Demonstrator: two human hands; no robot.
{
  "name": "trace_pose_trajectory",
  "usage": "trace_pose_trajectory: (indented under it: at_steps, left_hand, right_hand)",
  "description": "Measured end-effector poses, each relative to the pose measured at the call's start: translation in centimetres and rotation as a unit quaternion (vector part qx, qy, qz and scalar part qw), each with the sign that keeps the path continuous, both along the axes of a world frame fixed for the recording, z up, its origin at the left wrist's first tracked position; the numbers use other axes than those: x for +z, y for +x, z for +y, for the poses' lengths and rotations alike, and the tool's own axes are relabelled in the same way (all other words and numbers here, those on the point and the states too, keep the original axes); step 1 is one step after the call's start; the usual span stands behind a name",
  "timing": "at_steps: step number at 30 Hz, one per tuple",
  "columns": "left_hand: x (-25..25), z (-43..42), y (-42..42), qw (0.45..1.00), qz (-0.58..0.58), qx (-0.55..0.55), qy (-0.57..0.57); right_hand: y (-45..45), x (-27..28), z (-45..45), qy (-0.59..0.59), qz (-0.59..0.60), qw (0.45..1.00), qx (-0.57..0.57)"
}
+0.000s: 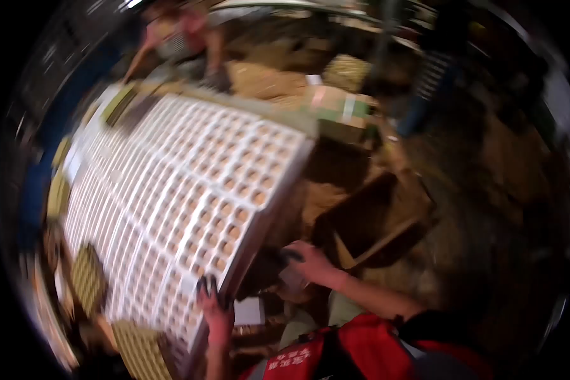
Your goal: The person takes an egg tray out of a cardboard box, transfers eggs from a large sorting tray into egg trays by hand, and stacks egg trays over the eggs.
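white trays (183,202) seemingly run lengthwise toward upper right

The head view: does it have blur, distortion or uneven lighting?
Head view, blur: the person beyond the white trays is smeared, probably by motion; head view, distortion: the wide lens curves the scene, corners black; head view, lighting: trays bright, the open box dim.

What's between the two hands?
In the head view: a white thing by the left hand, a dark gap, then something greyish, too blurred to name, at the right hand.
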State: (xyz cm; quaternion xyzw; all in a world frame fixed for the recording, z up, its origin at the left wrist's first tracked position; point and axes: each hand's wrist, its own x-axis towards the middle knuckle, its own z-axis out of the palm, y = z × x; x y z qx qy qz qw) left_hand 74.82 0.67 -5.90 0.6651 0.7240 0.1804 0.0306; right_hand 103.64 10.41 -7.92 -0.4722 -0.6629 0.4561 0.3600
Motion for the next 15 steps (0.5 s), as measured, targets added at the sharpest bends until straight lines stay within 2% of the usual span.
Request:
trace_pose_trajectory:
  at_steps: [1,2,3,4,6,7,8,9,10,11,12,13,15]
  left_hand:
    - [-1.5,-0.2,-0.9,0.998,-0.048,-0.012,-0.034]
    - [-3.5,-0.5,-2.1,0.992,0.023,-0.028,-0.120]
    - [-3.2,-1.1,-1.7,0.987,-0.021,0.002,-0.157]
    - [-4.2,-2.3,-1.5,0.996,0.015,0.000,-0.088]
    - [-0.6,-4.2,-0.6,0.990,-0.024,0.034,-0.135]
    - [0.1,-5.7,-0.2,0.996,-0.007,0.054,-0.068]
    - [-2.4,-7.7,0.1,0.996,0.020,0.085,0.015]
    - [0.4,-9.3,0.6,0.990,-0.021,0.118,-0.072]
    - [2.2,-11.8,1.7,0.982,-0.055,0.151,-0.101]
    - [1.5,-15.6,2.3,0.977,-0.058,0.191,-0.074]
    - [0.3,-19.4,3.4,0.971,-0.060,0.225,-0.049]
    - [-1.3,-23.4,4.8,0.957,-0.056,0.274,-0.072]
    - [-3.7,-31.7,9.1,0.918,-0.054,0.368,-0.133]
  right_hand:
    - [0.1,0.1,-0.7,-0.038,-0.032,0.998,-0.027]
    - [0.1,-0.2,-1.5,-0.047,-0.009,0.998,-0.050]
    - [0.1,-1.8,-2.5,-0.058,0.002,0.997,-0.045]
    - [-0.4,-1.7,-3.1,-0.084,-0.003,0.996,-0.041]
    - [-2.0,-2.3,-4.0,-0.118,0.019,0.992,0.036]
    - [-3.0,-3.3,-4.3,-0.146,0.028,0.987,0.059]
    - [-4.5,-3.8,-4.3,-0.148,0.031,0.983,0.101]
    - [-6.4,-3.8,-4.1,-0.103,-0.001,0.979,0.178]
    - [-7.9,-3.3,-4.0,-0.054,-0.023,0.969,0.239]
    - [-10.5,-2.5,-4.6,-0.047,-0.017,0.950,0.308]
    - [-12.9,-1.3,-5.4,0.005,-0.010,0.931,0.364]
    - [-15.1,-2.0,-5.6,0.067,-0.030,0.923,0.379]
    - [-19.2,2.2,-8.0,0.033,-0.019,0.893,0.448]
